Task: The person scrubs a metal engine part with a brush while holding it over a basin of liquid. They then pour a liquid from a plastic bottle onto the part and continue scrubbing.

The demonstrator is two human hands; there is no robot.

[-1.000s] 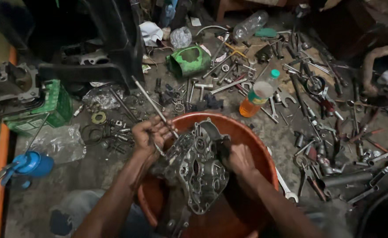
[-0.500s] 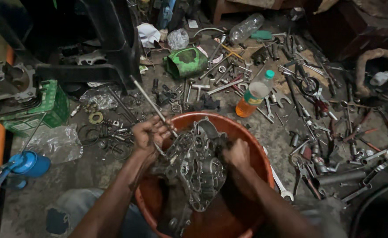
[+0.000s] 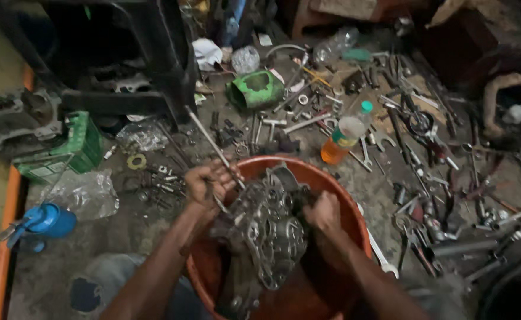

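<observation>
Head view, looking down at a cluttered, grimy workshop floor. A round orange plastic basin [image 3: 355, 207] sits in the lower middle; inside it stands a grey cast-metal engine casing [image 3: 272, 237], dark and oily, tilted on edge and leaning against the near wall of the basin. The left hand [image 3: 208, 182] is curled tight around a long thin metal rod [image 3: 208, 140], which slants up and away to the left; the hand is just beside the casing's upper left edge. The right hand [image 3: 322, 212] is pressed against the casing's right side with its fingers folded in; whether they grip an edge, cannot tell.

Beyond the basin, a clear plastic bottle with a green cap [image 3: 346, 135] lies tilted, orange liquid in its lower part. Farther back is a green open-topped metal housing [image 3: 256, 90]. At left are a green plastic crate [image 3: 65, 153], a crumpled clear plastic bag [image 3: 83, 192] and a blue oil can [image 3: 46, 220]. Loose spanners and sockets [image 3: 432, 178] cover the floor at right.
</observation>
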